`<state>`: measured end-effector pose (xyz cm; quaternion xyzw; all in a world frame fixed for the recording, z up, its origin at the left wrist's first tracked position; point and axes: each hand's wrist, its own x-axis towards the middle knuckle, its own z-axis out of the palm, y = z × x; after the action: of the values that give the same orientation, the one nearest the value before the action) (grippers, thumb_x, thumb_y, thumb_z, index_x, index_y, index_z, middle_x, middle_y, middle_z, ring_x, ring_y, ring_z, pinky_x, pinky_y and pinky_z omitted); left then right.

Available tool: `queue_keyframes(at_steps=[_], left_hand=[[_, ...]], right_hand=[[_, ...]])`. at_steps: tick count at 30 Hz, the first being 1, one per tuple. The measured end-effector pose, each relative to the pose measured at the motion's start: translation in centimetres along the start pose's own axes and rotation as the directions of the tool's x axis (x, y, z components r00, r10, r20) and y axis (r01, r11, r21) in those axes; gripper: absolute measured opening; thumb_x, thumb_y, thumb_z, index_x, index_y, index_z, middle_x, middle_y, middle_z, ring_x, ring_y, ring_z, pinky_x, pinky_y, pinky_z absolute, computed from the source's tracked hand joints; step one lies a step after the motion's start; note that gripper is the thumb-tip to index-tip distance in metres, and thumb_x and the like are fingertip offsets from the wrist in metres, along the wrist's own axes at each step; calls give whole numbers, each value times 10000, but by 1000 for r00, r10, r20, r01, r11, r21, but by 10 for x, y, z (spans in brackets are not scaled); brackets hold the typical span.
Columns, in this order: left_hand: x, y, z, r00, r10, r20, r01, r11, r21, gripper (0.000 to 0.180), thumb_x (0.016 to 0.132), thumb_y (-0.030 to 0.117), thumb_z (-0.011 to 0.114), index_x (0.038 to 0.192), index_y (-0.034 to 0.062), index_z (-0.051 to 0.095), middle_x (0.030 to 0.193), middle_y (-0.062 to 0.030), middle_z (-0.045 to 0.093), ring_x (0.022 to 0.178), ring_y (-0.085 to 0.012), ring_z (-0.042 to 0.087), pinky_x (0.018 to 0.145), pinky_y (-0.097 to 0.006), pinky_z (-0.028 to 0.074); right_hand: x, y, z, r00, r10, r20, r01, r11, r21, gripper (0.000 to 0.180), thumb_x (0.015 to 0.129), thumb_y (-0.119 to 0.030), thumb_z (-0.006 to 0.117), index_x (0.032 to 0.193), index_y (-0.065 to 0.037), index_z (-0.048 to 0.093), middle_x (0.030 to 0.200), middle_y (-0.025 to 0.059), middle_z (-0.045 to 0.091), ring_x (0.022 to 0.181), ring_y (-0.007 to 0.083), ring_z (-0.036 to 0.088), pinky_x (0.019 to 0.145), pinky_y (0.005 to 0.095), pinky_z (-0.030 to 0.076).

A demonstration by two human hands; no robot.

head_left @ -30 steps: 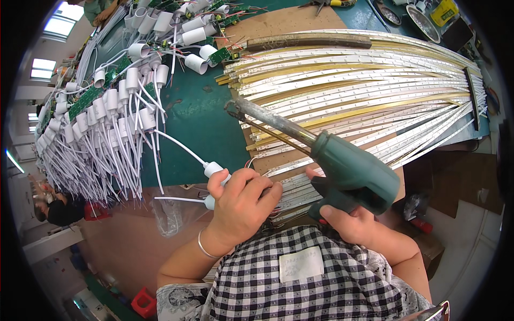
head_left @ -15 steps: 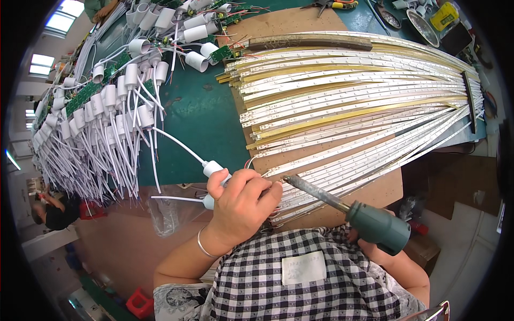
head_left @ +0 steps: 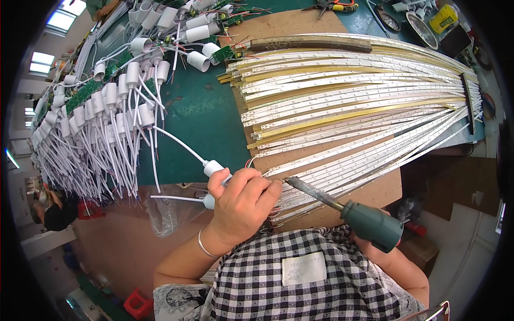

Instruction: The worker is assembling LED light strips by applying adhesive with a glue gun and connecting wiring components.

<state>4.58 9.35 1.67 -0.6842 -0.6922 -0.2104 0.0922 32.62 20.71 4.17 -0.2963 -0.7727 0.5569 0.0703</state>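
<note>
Soldering iron [head_left: 342, 211] sits low and slanted, its dark tip right against the fingertips of the left hand [head_left: 243, 206]. Left hand is curled tight, pinching red wires and a white socket [head_left: 214, 167] at the near ends of the LED strips [head_left: 348, 112]. Right hand [head_left: 375, 249] is mostly hidden under the iron's green handle, wrapped around it. The strips fan away beyond both hands across a brown board [head_left: 300, 24]. Further off past the left hand, rows of white sockets with cables [head_left: 101, 123] crowd the green counter [head_left: 198, 117].
</note>
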Motion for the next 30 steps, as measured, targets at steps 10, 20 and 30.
queue_keyframes(at_steps=[10, 20, 30], left_hand=[[0, 1, 0, 1000, -2, -7, 2, 1000, 2, 126, 772, 114, 656, 870, 166, 715, 789, 78, 590, 883, -126, 579, 964, -443, 217], [0, 0, 0, 1000, 1, 6, -1, 1000, 15, 129, 778, 123, 655, 875, 175, 724, 791, 79, 596, 894, -139, 579, 960, -454, 224], [0, 0, 0, 1000, -1, 7, 1, 1000, 23, 131, 772, 127, 663, 869, 192, 721, 796, 87, 594, 916, -141, 576, 962, -459, 224]], right_hand=[[1, 3, -1, 990, -141, 8, 140, 977, -163, 337, 816, -135, 635, 1150, -86, 646, 1129, 80, 672, 989, 282, 635, 884, 372, 452], [4, -9, -3, 984, -178, -15, 175, 976, -129, 310, 784, -51, 555, 1075, 45, 604, 795, 104, 632, 595, 191, 619, 584, 313, 516], [-1, -4, -4, 1000, -21, 22, 22, 999, -49, 352, 784, -93, 654, 1135, -77, 651, 1104, 97, 680, 988, 299, 631, 854, 382, 467]])
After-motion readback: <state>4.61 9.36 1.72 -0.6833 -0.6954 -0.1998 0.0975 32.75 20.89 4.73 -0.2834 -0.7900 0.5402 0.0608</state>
